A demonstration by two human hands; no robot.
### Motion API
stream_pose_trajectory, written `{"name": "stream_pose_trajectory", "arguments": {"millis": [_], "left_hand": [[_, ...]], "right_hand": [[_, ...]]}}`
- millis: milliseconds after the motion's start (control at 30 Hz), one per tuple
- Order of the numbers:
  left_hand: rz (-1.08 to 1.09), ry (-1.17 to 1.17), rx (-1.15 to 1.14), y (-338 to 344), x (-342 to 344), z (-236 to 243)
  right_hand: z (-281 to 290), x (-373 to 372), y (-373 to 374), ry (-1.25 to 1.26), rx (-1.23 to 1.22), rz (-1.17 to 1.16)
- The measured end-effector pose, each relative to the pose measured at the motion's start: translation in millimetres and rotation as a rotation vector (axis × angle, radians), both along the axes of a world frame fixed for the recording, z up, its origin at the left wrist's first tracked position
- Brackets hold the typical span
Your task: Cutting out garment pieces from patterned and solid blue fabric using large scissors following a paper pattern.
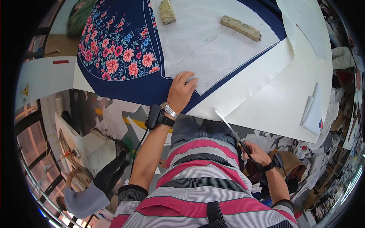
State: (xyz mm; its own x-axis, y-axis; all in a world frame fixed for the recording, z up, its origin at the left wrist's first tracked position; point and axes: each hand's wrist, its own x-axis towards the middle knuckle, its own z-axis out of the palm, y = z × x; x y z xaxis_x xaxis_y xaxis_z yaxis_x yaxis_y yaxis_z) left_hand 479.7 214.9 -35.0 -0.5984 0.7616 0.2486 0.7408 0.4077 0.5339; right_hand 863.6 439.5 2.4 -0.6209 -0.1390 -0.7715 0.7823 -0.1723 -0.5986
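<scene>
A dark blue fabric [125,89] with pink flowers printed on one part lies on the white table. Over it is a white paper pattern [197,49] with drawn lines, held down by two oblong, tape-wrapped weights, one weight [167,12] at the upper middle and the other weight [241,28] to its right. My left hand [182,90] rests at the pattern's lower edge, its fingers slightly bent and apart, touching paper and fabric. In my right hand [257,153] are long scissors [232,132], blades pointing up and left near the table edge.
White sheeting [262,85] covers the right side of the table, with a folded piece of white cloth [313,112] on it. Paper scraps [266,142] lie below the table edge. At lower left another person [85,199] is beside a white cabinet [99,152].
</scene>
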Motion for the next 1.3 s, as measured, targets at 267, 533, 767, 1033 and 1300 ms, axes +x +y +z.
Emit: {"name": "stream_pose_trajectory", "arguments": {"millis": [267, 533, 767, 1033, 1300], "left_hand": [[0.032, -0.053, -0.012, 4, 2, -3], [0.05, -0.07, -0.023, 1, 2, -6], [0.02, -0.089, -0.017, 1, 1, -5], [0.026, -0.109, -0.018, -1, 1, -7], [0.032, -0.112, -0.018, -8, -6, -2]], "right_hand": [[-1, -17, 0, 0.096, 0.068, 0.059], [-1, -23, 0, 0.006, 0.092, 0.114], [2, -47, -16, 0.047, 0.091, 0.027], [8, -56, -14, -0.021, 0.162, 0.116], [8, -75, -21, 0.053, 0.252, 0.178]]}}
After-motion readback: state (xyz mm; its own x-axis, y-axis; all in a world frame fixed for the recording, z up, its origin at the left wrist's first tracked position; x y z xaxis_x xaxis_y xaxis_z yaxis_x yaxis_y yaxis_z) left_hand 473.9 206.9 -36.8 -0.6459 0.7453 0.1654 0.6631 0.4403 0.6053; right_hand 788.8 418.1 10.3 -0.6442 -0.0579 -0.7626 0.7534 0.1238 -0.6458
